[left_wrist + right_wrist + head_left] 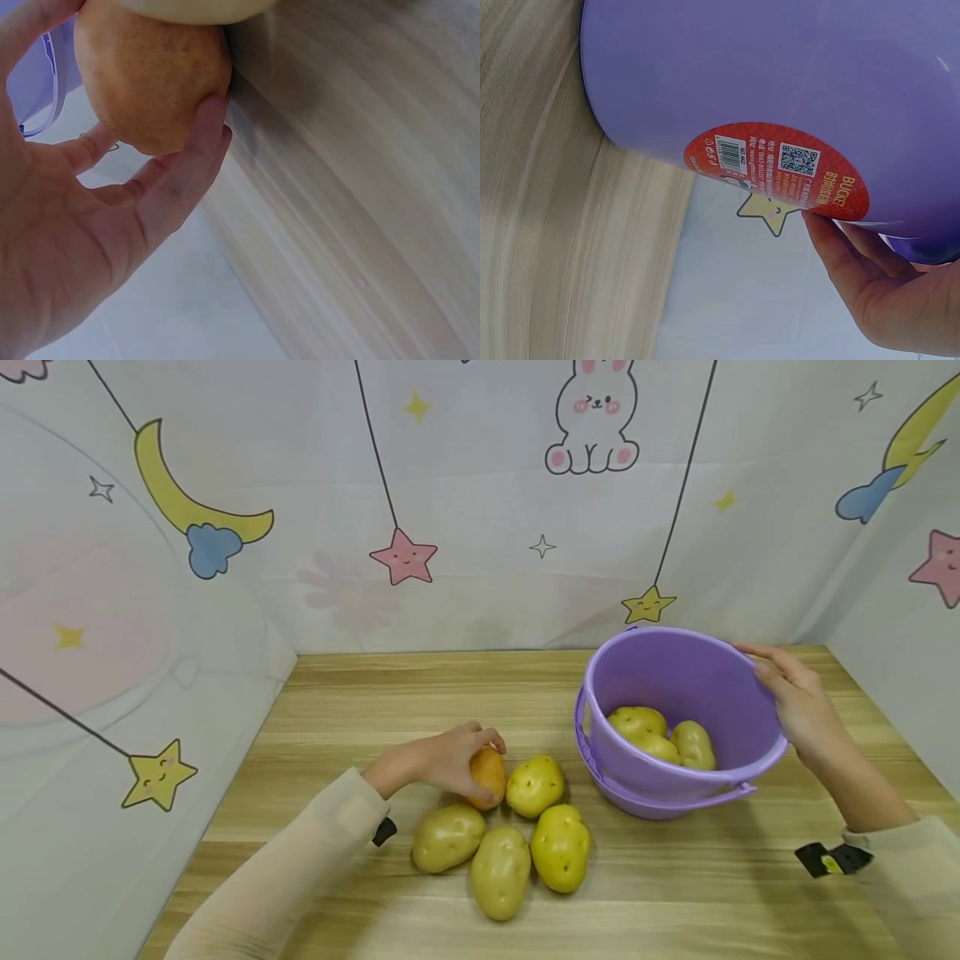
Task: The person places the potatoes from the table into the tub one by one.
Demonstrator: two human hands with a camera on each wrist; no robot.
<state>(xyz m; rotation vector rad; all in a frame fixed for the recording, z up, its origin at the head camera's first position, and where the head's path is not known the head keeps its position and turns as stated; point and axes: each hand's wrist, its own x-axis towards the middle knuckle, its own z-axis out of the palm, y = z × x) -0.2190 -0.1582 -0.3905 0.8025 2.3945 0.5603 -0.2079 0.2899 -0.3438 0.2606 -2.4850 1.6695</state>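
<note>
In the head view my left hand (453, 760) grips an orange-brown potato (487, 777) on the table. The left wrist view shows thumb and fingers around its speckled skin (154, 75), with a paler potato (202, 7) against it. Close by lie a bright yellow potato (535, 786), another yellow one (561, 849) and two greenish potatoes (448, 837) (501, 872). On the right my right hand (802, 697) holds the rim of a purple bucket (682, 652), thumb and fingers on either side of its wall. Several potatoes (693, 745) lie inside the bucket.
The bucket's handle (588, 752) hangs down its left side. A wood-grain table (360, 693) lies under everything. Behind and beside it hang pale cloth walls (487, 510) printed with stars, moons and a rabbit. A red label (780, 169) sticks to the bucket's outside.
</note>
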